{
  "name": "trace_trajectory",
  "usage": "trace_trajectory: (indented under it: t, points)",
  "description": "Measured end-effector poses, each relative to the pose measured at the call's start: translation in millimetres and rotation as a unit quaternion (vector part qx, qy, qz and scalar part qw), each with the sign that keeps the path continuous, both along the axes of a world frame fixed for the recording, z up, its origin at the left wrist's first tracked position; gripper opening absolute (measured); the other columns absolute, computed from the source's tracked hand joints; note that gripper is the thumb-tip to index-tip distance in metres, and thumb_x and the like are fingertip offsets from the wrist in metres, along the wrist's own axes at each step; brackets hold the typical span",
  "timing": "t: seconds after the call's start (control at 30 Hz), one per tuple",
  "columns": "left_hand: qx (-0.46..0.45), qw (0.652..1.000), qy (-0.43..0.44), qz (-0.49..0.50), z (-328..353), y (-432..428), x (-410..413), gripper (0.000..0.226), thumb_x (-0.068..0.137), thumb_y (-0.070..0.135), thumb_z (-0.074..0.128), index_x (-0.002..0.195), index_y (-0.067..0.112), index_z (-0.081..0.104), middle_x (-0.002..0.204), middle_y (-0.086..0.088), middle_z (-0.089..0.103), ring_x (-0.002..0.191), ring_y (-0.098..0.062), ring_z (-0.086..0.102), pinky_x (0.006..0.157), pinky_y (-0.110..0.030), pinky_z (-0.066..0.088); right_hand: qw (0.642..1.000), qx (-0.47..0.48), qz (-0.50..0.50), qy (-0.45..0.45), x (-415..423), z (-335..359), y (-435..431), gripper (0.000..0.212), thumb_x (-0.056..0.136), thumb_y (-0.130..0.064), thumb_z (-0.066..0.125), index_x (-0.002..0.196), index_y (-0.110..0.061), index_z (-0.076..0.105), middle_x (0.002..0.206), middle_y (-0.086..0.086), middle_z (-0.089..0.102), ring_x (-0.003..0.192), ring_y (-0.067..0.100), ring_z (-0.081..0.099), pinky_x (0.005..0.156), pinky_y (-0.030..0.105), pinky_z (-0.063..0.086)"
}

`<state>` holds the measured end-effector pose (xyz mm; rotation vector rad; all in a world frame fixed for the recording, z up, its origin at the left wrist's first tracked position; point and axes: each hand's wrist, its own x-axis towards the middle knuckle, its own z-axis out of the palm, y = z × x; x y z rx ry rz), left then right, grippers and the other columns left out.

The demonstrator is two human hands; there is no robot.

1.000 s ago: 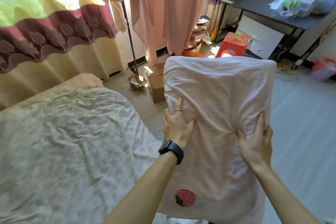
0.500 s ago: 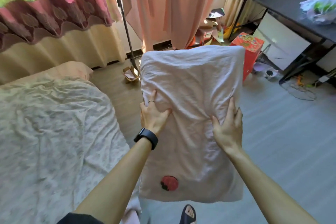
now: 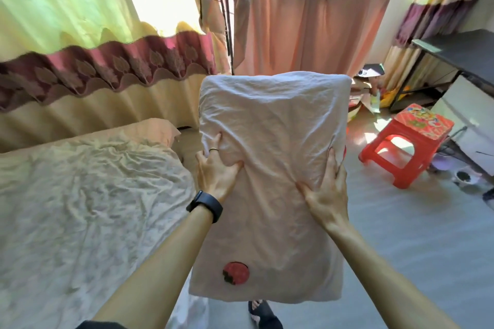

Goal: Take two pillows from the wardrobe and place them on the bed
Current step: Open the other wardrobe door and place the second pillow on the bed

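A pale pink pillow with a red round patch near its lower edge hangs upright in front of me, above the floor just right of the bed. My left hand, with a ring and a black wristband, grips its left side. My right hand grips its right edge, fingers pressed into the cloth. The bed, covered by a crumpled cream sheet, fills the lower left. No second pillow and no wardrobe are in view.
Striped curtains hang behind the bed, and a peach cloth hangs from a clothes rack straight ahead. A red plastic stool stands on the grey floor at right, beside a dark table. Boxes clutter the far corner.
The view has swung left and lifted, so the bed and curtains come nearer. The pillow stays upright in both hands; my right hand has slid out to the pillow's right edge.
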<state>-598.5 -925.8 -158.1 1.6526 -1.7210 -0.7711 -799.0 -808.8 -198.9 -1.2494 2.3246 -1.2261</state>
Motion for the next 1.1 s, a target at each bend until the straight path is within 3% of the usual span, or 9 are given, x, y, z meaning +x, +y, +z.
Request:
trace_trajectory:
  t: [0.13, 0.27, 0.37, 0.6, 0.8, 1.1]
  points:
    - [-0.005, 0.999, 0.015, 0.04, 3.2, -75.2, 2.2, 0.087, 0.079, 0.037, 0.08, 0.152, 0.037, 0.031, 0.142, -0.016, 0.037, 0.134, -0.034, 0.039, 0.108, -0.036, 0.034, 0.999, -0.012, 0.035, 0.019, -8.1, 9.7, -90.1, 0.107, 0.079, -0.028, 0.08, 0.159, -0.024, 0.01, 0.154, 0.024, 0.024, 0.138, 0.044, 0.032, 0.113, 0.049, 0.032]
    - [-0.023, 0.997, 0.015, 0.073, 5.9, -156.8, 9.1, 0.089, 0.072, 0.05, 0.076, 0.147, 0.045, 0.03, 0.139, -0.015, 0.041, 0.131, -0.037, 0.042, 0.107, -0.047, 0.041, 0.997, -0.028, 0.074, 0.019, -13.7, 24.0, -185.3, 0.109, 0.079, -0.028, 0.08, 0.158, -0.033, 0.005, 0.151, 0.021, 0.029, 0.135, 0.044, 0.037, 0.112, 0.048, 0.034]
    - [-0.023, 0.995, 0.019, 0.094, 7.5, -205.9, 15.6, 0.09, 0.076, 0.044, 0.078, 0.151, 0.04, 0.029, 0.146, -0.017, 0.038, 0.134, -0.037, 0.04, 0.108, -0.046, 0.039, 0.994, -0.04, 0.098, 0.024, -12.3, 26.8, -246.0, 0.108, 0.08, -0.027, 0.08, 0.158, -0.034, 0.005, 0.153, 0.021, 0.028, 0.136, 0.043, 0.037, 0.112, 0.047, 0.034]
    - [-0.016, 0.983, 0.008, 0.18, -5.5, -333.0, 46.2, 0.086, 0.077, 0.038, 0.08, 0.15, 0.034, 0.034, 0.13, -0.015, 0.045, 0.123, -0.036, 0.044, 0.104, -0.04, 0.039, 0.981, -0.024, 0.193, 0.003, 7.9, 5.4, -421.2, 0.106, 0.08, -0.024, 0.08, 0.158, -0.03, 0.008, 0.153, 0.021, 0.029, 0.137, 0.043, 0.036, 0.113, 0.048, 0.035]
    - [0.001, 0.957, -0.014, 0.288, -18.3, -437.4, 84.1, 0.085, 0.077, 0.032, 0.082, 0.149, 0.029, 0.037, 0.142, -0.019, 0.042, 0.128, -0.039, 0.041, 0.103, -0.04, 0.038, 0.95, 0.002, 0.313, 0.01, 46.8, -14.2, -578.0, 0.105, 0.081, -0.023, 0.078, 0.159, -0.028, 0.008, 0.151, 0.02, 0.031, 0.137, 0.041, 0.038, 0.114, 0.046, 0.033]
    - [0.05, 0.892, -0.012, 0.449, -38.2, -520.8, 161.5, 0.084, 0.078, 0.03, 0.083, 0.147, 0.031, 0.035, 0.132, -0.021, 0.046, 0.12, -0.04, 0.048, 0.093, -0.042, 0.044, 0.877, 0.051, 0.477, 0.019, 145.4, -36.8, -735.4, 0.104, 0.084, -0.021, 0.072, 0.159, -0.029, 0.001, 0.153, 0.021, 0.026, 0.13, 0.045, 0.041, 0.108, 0.051, 0.038]
